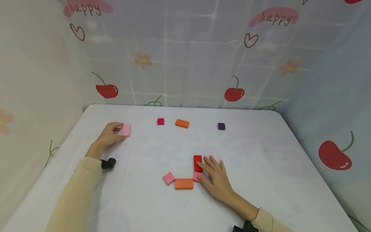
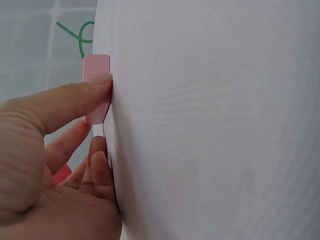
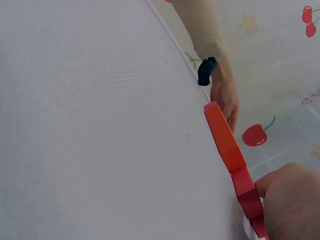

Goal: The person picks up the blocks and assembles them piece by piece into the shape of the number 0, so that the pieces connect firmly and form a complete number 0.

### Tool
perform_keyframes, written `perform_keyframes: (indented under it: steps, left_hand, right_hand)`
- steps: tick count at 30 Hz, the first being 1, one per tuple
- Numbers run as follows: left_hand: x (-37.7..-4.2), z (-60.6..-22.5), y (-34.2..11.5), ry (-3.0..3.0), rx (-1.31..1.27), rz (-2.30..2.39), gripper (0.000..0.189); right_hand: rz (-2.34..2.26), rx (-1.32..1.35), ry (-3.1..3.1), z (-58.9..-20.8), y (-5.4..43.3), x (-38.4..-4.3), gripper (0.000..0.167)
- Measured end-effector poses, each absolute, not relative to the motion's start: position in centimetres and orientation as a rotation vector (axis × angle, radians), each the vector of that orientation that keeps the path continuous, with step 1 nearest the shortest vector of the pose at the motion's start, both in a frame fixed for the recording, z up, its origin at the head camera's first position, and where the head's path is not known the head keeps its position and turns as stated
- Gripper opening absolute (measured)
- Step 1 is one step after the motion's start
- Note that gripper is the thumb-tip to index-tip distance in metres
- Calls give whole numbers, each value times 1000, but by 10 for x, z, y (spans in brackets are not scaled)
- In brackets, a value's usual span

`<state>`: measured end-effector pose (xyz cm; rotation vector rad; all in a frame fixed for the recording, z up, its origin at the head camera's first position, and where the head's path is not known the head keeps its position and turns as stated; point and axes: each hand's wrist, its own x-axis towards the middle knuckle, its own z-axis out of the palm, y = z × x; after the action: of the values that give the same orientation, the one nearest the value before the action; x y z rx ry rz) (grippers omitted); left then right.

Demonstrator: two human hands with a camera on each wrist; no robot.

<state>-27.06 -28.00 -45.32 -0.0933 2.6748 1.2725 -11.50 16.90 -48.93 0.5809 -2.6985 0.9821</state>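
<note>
At the far left of the table, my left hand [image 1: 110, 133] pinches a light pink block [image 1: 126, 130] between thumb and forefinger. The left wrist view shows the thumb [image 2: 95, 92] laid across that block's face. My right hand [image 1: 217, 181] has its fingers spread at a small curved row of blocks. Its forefinger touches a red block [image 1: 197, 161], and the thumb is at a pink block [image 1: 196, 176] just below. An orange block [image 1: 184, 184] continues the row leftward, ending at a tilted pink block [image 1: 169, 178] touching its corner.
Toward the back of the white table [image 1: 139, 206] lie a crimson cube [image 1: 160, 121], a slanted orange block [image 1: 182, 123] and a dark purple cube [image 1: 221, 126]. Printed curtains [image 1: 185, 64] hang behind the table and at both sides.
</note>
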Motion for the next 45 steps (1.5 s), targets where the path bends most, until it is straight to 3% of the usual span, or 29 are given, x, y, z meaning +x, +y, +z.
perform_keyframes:
  steps: [23,45]
  left_hand:
    - [-258,-444,-255,2672,-91,1432,74]
    - [-197,-438,-171,2571,103,1441,69]
  right_hand:
    - [992,605,-2678,-490,170,-116,47]
    - [977,611,-2670,-489,169,-116,46]
